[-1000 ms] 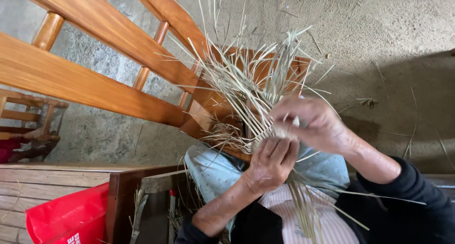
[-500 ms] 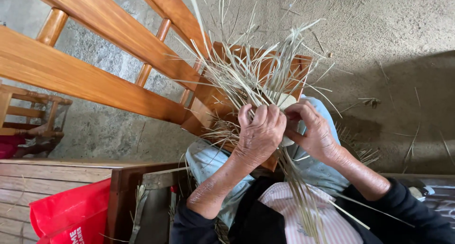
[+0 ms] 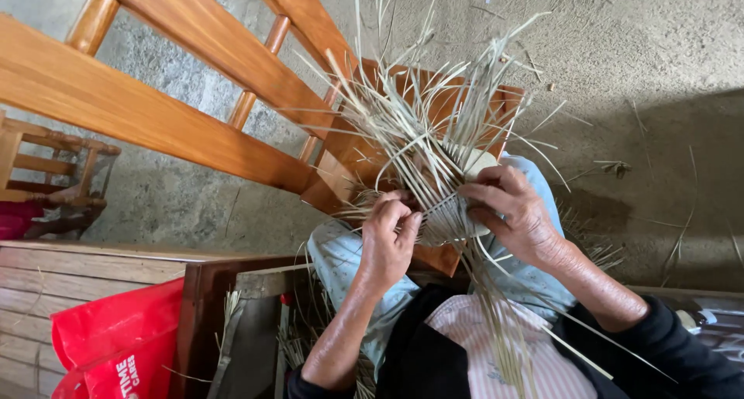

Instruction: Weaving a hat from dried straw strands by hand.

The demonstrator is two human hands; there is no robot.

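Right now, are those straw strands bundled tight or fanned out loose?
Fanned out: the straw strands splay apart above the woven patch that the left hand and right hand pinch.

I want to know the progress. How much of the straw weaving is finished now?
Done: a small woven patch sits over the knees. In hand: the left hand pinches strands at its edge, while the right hand steadies it. Left: many loose straw ends stick out unwoven, so most work seems to remain.

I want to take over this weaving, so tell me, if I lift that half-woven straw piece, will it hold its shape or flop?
The woven straw piece probably keeps its shape where the left hand and right hand grip the tight part. The loose strands fan out and bend, so they likely flop and snag. It looks light.
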